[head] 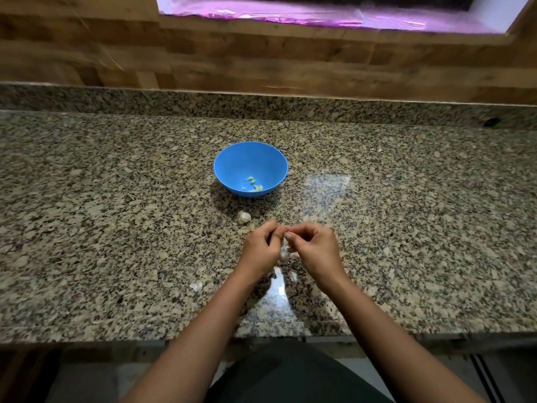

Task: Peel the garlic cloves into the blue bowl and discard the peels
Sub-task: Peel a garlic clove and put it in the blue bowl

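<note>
On the speckled granite counter a blue bowl stands in the middle, with a few peeled garlic cloves lying in its bottom. Just near of the bowl sits a piece of garlic bulb. Nearer still, the left hand and right hand meet fingertip to fingertip, both curled and pinching something small between them; what it is cannot be made out. A scrap of peel lies to the near left of the hands.
</note>
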Tool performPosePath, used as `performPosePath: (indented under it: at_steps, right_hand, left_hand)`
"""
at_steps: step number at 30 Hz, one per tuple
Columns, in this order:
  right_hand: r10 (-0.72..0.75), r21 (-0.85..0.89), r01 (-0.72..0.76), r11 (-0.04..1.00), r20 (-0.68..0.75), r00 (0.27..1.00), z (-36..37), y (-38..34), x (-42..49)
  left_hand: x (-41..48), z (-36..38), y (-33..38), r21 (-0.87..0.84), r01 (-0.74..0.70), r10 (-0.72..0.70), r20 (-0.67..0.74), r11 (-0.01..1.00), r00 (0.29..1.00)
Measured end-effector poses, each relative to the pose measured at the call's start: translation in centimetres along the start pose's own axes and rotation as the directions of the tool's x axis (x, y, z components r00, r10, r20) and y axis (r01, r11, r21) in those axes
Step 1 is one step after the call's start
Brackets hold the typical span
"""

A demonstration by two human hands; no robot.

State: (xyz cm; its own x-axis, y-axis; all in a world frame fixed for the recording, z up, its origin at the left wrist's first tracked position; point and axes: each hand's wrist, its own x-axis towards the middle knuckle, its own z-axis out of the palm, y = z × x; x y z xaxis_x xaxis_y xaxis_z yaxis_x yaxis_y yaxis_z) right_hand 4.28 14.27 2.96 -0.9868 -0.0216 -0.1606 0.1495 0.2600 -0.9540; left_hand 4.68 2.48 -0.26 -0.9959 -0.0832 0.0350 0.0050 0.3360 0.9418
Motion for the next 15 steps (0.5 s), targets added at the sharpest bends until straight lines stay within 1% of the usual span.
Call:
performPosePath:
  at_steps: [1,3,5,6,7,9,11,13,15]
  right_hand:
    - [0.020,0.037,-0.020,0.999,0.004,1.000,0.0,0.2,0.1]
    - [0.088,0.204,-0.096,0.974,0.047,0.995,-0.2,0.3,0.3]
    - [0.171,0.420,-0.206,0.884,0.119,0.978,-0.6,0.1,0.5]
    - [0.191,0.486,-0.238,0.841,0.144,0.971,-0.9,0.1,0.6]
    - [0.190,0.497,-0.241,0.834,0.151,0.970,-1.1,0.1,0.7]
    - [0.154,0.398,-0.193,0.897,0.128,0.980,-1.3,0.2,0.6]
    - [0.089,0.237,-0.102,0.966,0.065,0.994,-1.2,0.0,0.4]
    - [0.008,0.084,-0.009,0.996,0.009,1.000,-1.1,0.0,0.5]
    - [-0.057,-0.039,0.057,0.998,-0.012,0.998,-1.1,-0.1,0.5]
  left_hand:
    - [-0.1,0.0,0.1,-0.042,0.008,-0.008,0.005,0.999,1.000]
    - [-0.1,-0.1,0.2,-0.093,0.018,-0.014,0.045,0.995,0.999]
    - [-0.2,-0.5,0.3,-0.079,0.016,-0.007,0.108,0.997,0.994]
    - [-0.2,-0.7,0.2,-0.061,0.013,-0.005,0.132,0.998,0.991]
    - [-0.1,-0.8,0.0,-0.043,0.016,-0.009,0.151,0.999,0.989]
    - [0.1,-1.1,-0.3,-0.010,0.038,-0.035,0.175,0.999,0.984]
    - [0.4,-1.2,-0.4,-0.048,0.079,-0.071,0.156,0.996,0.985]
    - [0.6,-1.3,-0.1,-0.123,0.116,-0.096,0.158,0.986,0.983]
    - [0.6,-1.2,0.7,-0.171,0.141,-0.109,0.186,0.975,0.977]
